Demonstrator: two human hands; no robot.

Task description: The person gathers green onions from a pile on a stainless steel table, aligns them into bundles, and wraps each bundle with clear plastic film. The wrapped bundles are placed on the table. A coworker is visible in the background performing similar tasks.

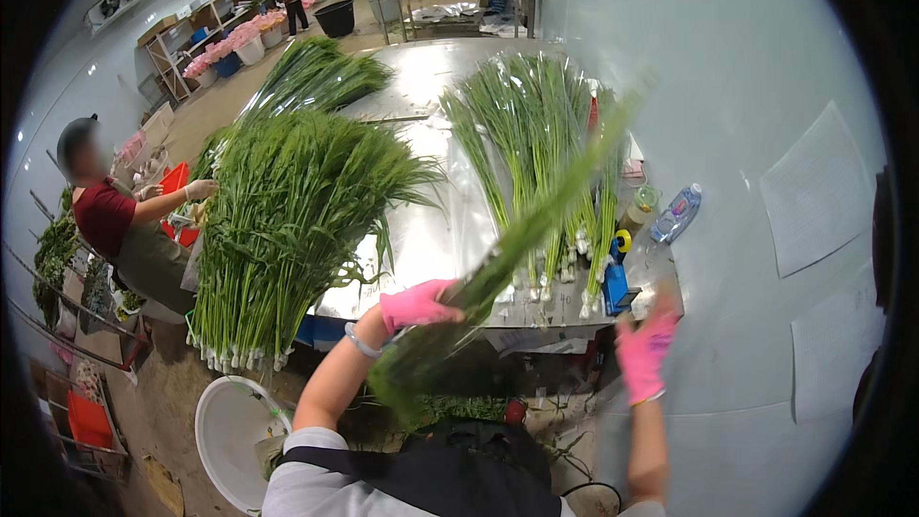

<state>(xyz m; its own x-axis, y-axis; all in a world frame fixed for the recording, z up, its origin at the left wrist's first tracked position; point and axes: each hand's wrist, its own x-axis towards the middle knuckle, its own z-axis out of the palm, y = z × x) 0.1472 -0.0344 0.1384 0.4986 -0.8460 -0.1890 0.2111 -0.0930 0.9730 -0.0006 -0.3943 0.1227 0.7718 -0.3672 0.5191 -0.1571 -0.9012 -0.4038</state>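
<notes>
My left hand (pixel 420 305), in a pink glove, grips a long bunch of green leafy stems (pixel 535 244). The bunch slants across the table's front edge, blurred, with its lower end over the floor by my apron. My right hand (pixel 648 352), also gloved in pink, hovers blurred past the table's front right corner, fingers apart and nothing seen in it. Nearest to it is a blue tape dispenser (pixel 616 289) with a yellow roll. Behind the held bunch lie several sleeved bunches of thin green stems (pixel 528 136), their cut ends wrapped in white.
A big pile of leafy stems (pixel 287 222) overhangs the left side of the metal table (pixel 423 230). A clear bottle (pixel 676 214) and a jar (pixel 639 208) stand by the right wall. A white tub (pixel 215 438) sits on the floor. A co-worker (pixel 129 222) stands left.
</notes>
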